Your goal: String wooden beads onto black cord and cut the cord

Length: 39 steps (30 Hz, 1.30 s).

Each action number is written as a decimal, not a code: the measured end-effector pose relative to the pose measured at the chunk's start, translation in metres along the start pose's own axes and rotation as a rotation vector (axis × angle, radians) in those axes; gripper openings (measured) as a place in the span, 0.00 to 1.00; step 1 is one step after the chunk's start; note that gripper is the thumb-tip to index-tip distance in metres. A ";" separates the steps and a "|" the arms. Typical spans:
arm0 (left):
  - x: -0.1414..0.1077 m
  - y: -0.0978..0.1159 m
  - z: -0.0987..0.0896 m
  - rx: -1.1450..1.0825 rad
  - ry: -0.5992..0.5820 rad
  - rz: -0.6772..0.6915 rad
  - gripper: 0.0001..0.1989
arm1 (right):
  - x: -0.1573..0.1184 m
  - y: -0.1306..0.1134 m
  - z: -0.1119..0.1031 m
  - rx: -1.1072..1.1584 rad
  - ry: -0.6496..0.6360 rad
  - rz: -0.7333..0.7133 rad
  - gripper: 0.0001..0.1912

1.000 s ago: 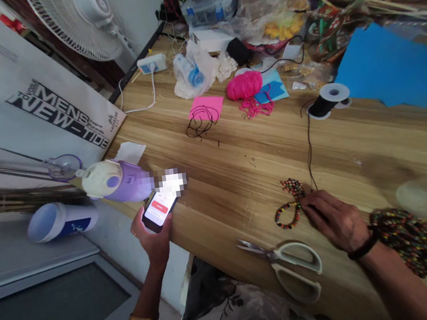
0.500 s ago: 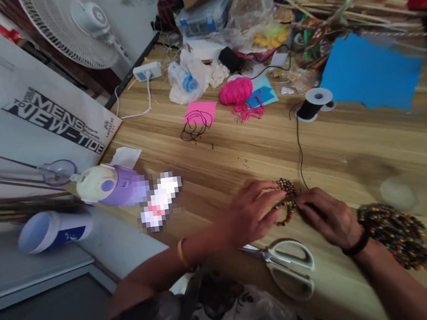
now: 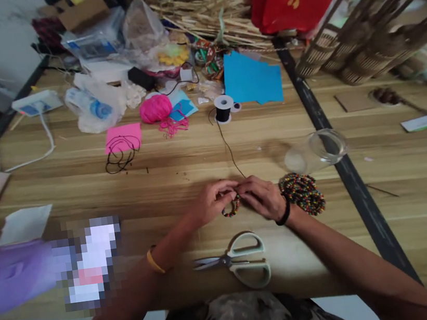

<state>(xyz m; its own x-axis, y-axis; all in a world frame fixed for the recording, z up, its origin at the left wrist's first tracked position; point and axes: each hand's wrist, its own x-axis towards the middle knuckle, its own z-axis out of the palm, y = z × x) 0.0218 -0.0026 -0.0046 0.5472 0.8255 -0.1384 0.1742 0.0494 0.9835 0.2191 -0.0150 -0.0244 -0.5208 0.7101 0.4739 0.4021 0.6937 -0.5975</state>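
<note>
Wood tbl [image 3: 197,157] w/ multicol bead loop [image 3: 231,213], L fingers [image 3: 221,185] & R fingers [image 3: 253,188] closed, pinching its far end.

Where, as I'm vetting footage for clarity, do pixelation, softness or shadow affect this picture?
Head view: coarse pixel blocks mask the phone and one end of the purple bottle; head view: a soft shadow lies left of the clear jar; head view, centre: where the left hand and right hand meet at the beaded loop, finger detail is too soft to read.
</note>
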 end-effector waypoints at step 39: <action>-0.004 -0.012 -0.018 0.589 0.040 0.311 0.06 | 0.006 0.006 -0.003 0.065 -0.196 0.055 0.09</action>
<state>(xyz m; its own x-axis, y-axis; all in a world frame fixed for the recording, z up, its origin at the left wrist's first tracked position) 0.0025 0.0040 -0.0137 0.6156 0.7722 0.1572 0.4370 -0.5005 0.7474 0.2205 -0.0067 -0.0235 -0.6383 0.7051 0.3088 0.3875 0.6409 -0.6626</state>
